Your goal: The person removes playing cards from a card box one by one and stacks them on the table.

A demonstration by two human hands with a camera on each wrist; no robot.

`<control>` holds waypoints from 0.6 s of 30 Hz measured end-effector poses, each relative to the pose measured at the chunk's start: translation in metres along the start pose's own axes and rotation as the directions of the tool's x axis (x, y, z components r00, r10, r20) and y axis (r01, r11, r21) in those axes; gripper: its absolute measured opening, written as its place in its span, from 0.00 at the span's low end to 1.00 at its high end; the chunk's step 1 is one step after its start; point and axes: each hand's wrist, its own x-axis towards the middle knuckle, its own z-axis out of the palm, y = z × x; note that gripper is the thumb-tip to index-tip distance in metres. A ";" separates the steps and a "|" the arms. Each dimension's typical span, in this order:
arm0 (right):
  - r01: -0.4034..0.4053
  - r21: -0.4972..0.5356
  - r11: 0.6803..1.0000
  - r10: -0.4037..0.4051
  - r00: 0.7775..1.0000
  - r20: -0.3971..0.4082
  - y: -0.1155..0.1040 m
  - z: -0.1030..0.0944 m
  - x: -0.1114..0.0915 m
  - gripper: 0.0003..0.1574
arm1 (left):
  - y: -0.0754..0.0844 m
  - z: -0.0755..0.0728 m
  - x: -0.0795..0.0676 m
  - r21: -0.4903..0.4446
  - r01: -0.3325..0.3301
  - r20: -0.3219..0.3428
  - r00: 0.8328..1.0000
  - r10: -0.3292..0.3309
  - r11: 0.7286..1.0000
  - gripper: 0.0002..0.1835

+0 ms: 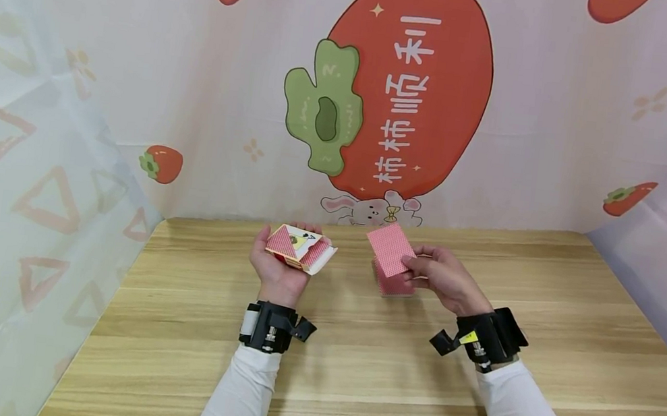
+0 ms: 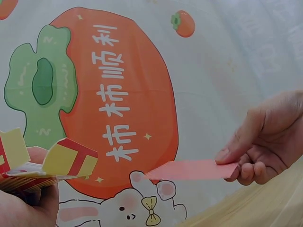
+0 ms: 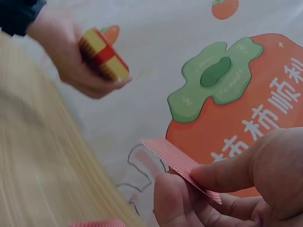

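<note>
My left hand (image 1: 278, 278), palm up, holds a red, white and yellow playing-card box (image 1: 284, 242) with an ace printed on it. Its flap (image 1: 323, 261) stands open toward the right. In the left wrist view, the yellow and red box flaps (image 2: 71, 158) stand apart at the box end. Between thumb and fingers, my right hand (image 1: 451, 280) pinches a red-backed playing card (image 1: 389, 246); I cannot tell whether it is one card or several. Below that card a stack of red-backed cards (image 1: 396, 287) lies on the table, partly covered from view.
The wooden table (image 1: 351, 386) ends at a pale cloth backdrop (image 1: 538, 121) printed with a large orange persimmon. Cloth walls stand at left and right as well. Each wrist wears a black strap mount, the left one (image 1: 269, 326) and the right one (image 1: 487, 336).
</note>
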 end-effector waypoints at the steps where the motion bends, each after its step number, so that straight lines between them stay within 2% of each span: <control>1: 0.002 -0.016 1.000 -0.002 1.000 -0.004 0.002 -0.001 0.001 0.22 | 0.000 0.000 0.000 0.001 0.001 0.001 1.000 -0.001 1.000 0.24; 18: -0.032 -0.125 0.992 0.027 0.999 -0.042 0.018 -0.008 0.011 0.17 | 0.000 -0.001 0.000 0.008 0.010 0.008 1.000 -0.010 1.000 0.24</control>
